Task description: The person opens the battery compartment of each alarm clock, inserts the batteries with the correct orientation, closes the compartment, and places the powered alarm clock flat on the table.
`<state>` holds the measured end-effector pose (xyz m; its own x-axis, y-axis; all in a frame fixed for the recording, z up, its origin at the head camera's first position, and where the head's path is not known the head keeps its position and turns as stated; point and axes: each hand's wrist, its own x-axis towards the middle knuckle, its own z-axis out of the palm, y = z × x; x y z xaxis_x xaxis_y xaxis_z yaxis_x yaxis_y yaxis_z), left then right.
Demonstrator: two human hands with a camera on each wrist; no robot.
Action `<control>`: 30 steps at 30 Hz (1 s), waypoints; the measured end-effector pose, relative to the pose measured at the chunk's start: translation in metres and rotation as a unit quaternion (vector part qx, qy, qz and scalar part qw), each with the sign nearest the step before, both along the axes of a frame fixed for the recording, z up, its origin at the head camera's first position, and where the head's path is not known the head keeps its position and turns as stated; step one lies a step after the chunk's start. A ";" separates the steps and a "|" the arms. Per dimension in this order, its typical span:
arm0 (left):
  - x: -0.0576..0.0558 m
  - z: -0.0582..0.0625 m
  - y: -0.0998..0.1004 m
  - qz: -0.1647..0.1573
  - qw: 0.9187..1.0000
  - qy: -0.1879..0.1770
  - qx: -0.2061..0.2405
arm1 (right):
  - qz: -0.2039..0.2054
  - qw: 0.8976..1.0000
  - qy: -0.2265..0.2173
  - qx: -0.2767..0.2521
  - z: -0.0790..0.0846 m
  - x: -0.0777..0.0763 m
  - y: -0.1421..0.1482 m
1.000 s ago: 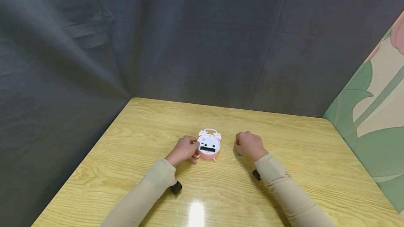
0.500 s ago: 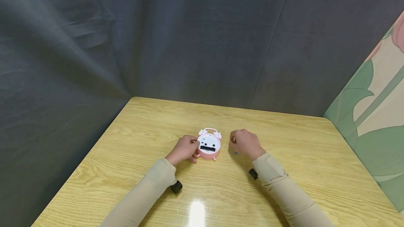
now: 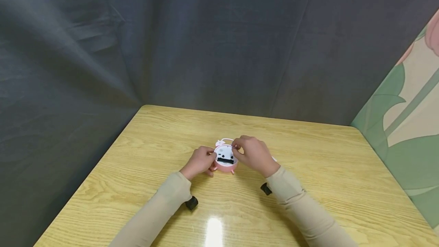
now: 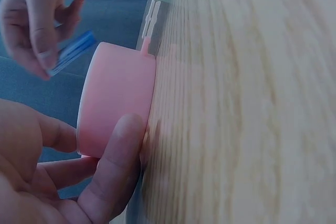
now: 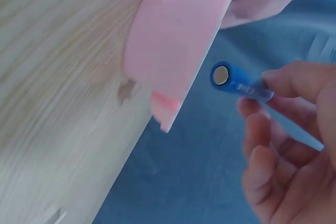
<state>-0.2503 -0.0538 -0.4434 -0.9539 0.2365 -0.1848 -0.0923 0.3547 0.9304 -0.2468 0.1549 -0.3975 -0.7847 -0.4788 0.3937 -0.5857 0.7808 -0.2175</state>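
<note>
A pink-rimmed twin-bell alarm clock (image 3: 225, 168) lies face down on the table, its white back up and a long black battery slot (image 3: 225, 161) exposed. My left hand (image 3: 199, 162) grips the clock's left side, fingers and thumb against the pink casing (image 4: 118, 87) in the left wrist view. Over the clock's right side, my right hand (image 3: 255, 155) pinches a blue cylindrical battery (image 5: 241, 83) between thumb and fingers. In the right wrist view the battery's round end points toward the clock, apart from its back. The right hand covers the clock's right bell in the head view.
The wooden table (image 3: 164, 132) surrounds the clock on all sides. A small white piece (image 3: 274, 159) shows on it behind my right wrist. A dark curtain (image 3: 219, 48) hangs beyond the table, and a floral panel (image 3: 411, 125) stands at the right.
My right hand has moved left and up from the table right of the clock, where a small blue thing showed beneath it, to above the clock. My left hand and the clock have stayed put.
</note>
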 end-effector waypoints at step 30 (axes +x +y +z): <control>-0.004 0.001 -0.003 -0.025 0.999 0.023 -0.009 | 0.087 0.995 0.003 0.052 -0.026 0.009 -0.031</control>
